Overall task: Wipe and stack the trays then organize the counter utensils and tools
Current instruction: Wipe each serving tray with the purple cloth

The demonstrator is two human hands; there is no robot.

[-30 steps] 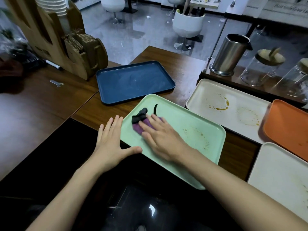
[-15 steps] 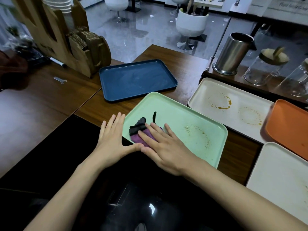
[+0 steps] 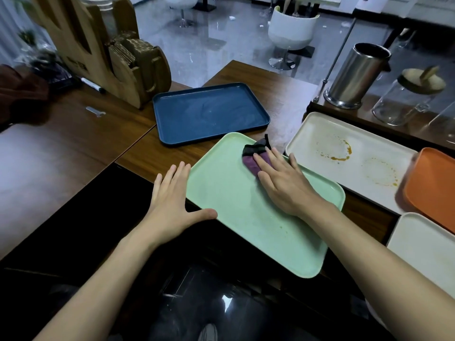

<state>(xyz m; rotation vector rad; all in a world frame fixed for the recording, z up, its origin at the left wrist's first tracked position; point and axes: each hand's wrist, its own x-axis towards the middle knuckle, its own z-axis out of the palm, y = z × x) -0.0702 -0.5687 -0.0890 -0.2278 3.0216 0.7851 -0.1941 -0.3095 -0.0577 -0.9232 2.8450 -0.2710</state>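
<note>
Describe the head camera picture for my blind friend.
A right hand presses a purple cloth onto a green tray; the left hand lies flat at its edge. A blue tray and a stained cream tray sit beyond.

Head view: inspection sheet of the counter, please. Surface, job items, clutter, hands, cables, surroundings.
Surface: brown wooden counter; dark glossy panel at the near edge.
Job's things: green tray with a purple cloth on it; blue tray behind; cream tray with orange ring stains; orange tray; pale tray at lower right.
Clutter: wooden holder, marker, small metal wrench, steel canister, glass jar.
Hands: left hand flat, thumb against the green tray's rim; right hand flat, pressing the cloth.
Cables: nothing seen.
Surroundings: glossy floor, white chair.
</note>
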